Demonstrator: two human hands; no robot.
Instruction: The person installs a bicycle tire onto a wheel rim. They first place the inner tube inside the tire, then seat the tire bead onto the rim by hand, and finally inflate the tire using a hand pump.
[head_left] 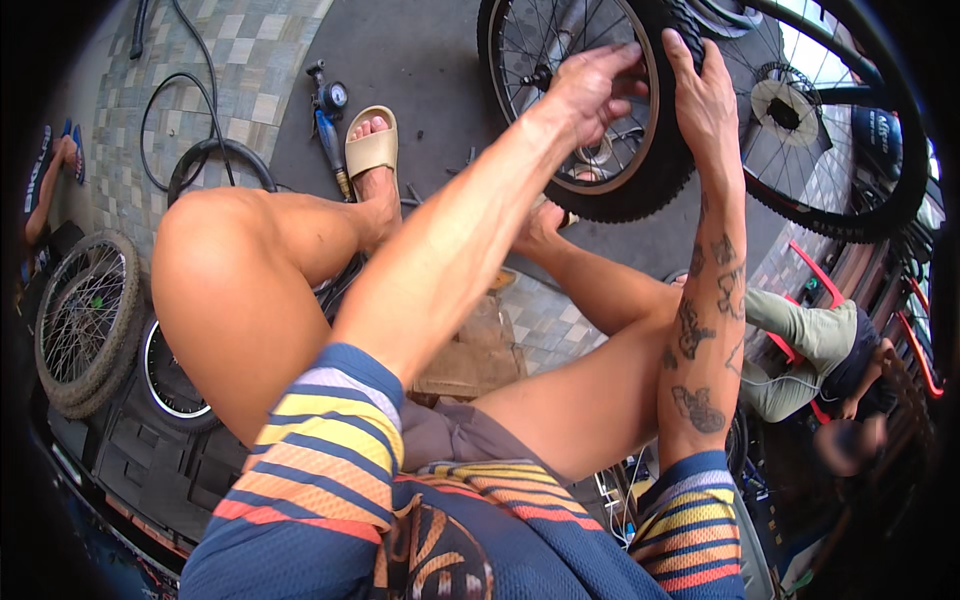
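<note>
A bicycle wheel with a black knobbly tyre [625,204] stands upright between my feet, at the top of the head view. My right hand [705,105] is wrapped round the tyre's right side, thumb on the near face and fingers over the tread. Beside the rim, my left hand [597,92] has its fingers loosely bent and apart, in front of the spokes. The fingertips are close to the inner edge of the rim; whether they touch it I cannot tell.
A tyre inflator with a gauge [327,130] lies left of my sandal [372,140]. A wheel with a disc rotor [785,105] stands at right, near a seated person [815,350] and red frame parts [820,272]. Used wheels [88,320] lean at left; another person [50,180] is beyond.
</note>
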